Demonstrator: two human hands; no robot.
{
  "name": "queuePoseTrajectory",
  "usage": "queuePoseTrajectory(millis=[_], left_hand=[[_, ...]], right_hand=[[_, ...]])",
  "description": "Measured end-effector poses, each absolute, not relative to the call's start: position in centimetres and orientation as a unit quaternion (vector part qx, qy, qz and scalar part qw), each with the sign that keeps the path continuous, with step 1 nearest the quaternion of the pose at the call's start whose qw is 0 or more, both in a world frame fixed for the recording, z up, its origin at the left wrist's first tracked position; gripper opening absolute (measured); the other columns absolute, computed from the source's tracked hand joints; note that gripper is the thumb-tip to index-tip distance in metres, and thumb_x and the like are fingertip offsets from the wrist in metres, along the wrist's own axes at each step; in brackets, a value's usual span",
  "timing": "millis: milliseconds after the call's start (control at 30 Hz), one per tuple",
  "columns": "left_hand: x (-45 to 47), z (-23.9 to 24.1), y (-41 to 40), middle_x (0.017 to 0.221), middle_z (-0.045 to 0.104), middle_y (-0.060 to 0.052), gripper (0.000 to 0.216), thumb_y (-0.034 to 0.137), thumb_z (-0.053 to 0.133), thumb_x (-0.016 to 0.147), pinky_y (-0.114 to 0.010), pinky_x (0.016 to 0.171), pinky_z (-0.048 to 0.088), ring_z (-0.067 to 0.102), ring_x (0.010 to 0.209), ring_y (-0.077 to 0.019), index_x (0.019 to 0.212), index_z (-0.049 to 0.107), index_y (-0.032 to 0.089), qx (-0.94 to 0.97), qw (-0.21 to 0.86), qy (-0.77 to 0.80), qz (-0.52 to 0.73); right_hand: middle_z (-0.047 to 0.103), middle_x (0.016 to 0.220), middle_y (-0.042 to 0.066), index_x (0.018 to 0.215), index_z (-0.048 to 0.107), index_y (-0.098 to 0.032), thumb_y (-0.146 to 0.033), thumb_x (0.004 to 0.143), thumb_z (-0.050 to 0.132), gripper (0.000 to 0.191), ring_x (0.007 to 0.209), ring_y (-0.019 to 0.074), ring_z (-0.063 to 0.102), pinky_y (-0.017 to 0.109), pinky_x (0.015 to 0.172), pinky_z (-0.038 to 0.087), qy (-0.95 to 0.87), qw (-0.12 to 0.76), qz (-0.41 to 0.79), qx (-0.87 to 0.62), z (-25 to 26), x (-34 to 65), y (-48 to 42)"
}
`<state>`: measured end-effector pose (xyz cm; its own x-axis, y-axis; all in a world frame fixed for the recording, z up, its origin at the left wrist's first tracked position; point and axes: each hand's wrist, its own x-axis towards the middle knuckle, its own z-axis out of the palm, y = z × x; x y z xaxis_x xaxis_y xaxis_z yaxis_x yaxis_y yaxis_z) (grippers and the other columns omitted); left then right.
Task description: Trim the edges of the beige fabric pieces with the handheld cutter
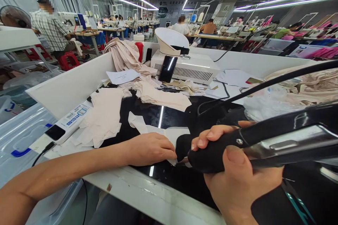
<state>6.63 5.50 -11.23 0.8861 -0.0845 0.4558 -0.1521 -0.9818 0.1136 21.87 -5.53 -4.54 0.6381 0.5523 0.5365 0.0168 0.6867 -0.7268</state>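
Observation:
On the glossy black work surface (155, 112) lies a pale beige-white fabric piece (169, 133). My left hand (150, 148) rests over its near side, thumb and fingers closed on the lower edge. In my right hand (235, 179) is a black corded hand-held tool (216, 153) with a silver lever along its body. The tool points left, its short metal tip close to my left fingertips at the fabric edge. Whether the tip touches the cloth cannot be made out. Behind lie stacked cut fabric pieces (104, 112) and another fabric stack (163, 95).
A phone (168, 68) leans against a white vented box (185, 65), which carries a white visor hat (171, 40). Left are a white device (71, 121) and clear plastic bins (23, 140). The tool's thick cable (264, 82) arches across the right. Co-workers sit beyond the white partition (68, 86).

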Motion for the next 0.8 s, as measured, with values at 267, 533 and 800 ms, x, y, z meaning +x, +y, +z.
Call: queuePoseTrajectory(millis=[267, 533, 800], left_hand=[[6.0, -11.48, 5.73, 0.114, 0.083, -0.007, 0.024, 0.008, 0.059, 0.112, -0.029, 0.098, 0.06, 0.079, 0.099, -0.0203, 0.112, 0.082, 0.015, 0.956, 0.098, -0.077, 0.266], [5.89, -11.75, 5.78, 0.118, 0.084, -0.008, 0.024, 0.009, 0.059, 0.112, -0.028, 0.101, 0.061, 0.079, 0.104, -0.0205, 0.114, 0.082, 0.016, 0.955, 0.119, -0.073, 0.261], [5.91, -11.85, 5.63, 0.121, 0.084, -0.009, 0.024, 0.011, 0.059, 0.114, -0.029, 0.104, 0.062, 0.08, 0.107, -0.0204, 0.114, 0.083, 0.017, 0.959, 0.127, -0.062, 0.244]], right_hand=[[0.073, 0.074, -0.005, 0.111, 0.072, -0.028, -0.038, 0.076, 0.099, 0.046, 0.052, 0.0191, 0.064, 0.032, 0.045, 0.056, -0.392, 0.83, 0.156, -0.363, -4.45, 21.9, -5.66], [0.073, 0.074, -0.006, 0.111, 0.07, -0.028, -0.04, 0.077, 0.1, 0.047, 0.053, 0.0189, 0.065, 0.031, 0.045, 0.055, -0.4, 0.823, 0.156, -0.372, -4.33, 21.97, -5.55], [0.07, 0.074, -0.006, 0.112, 0.071, -0.029, -0.041, 0.078, 0.099, 0.047, 0.053, 0.0198, 0.064, 0.032, 0.044, 0.052, -0.39, 0.828, 0.146, -0.376, -4.28, 21.99, -5.59]])
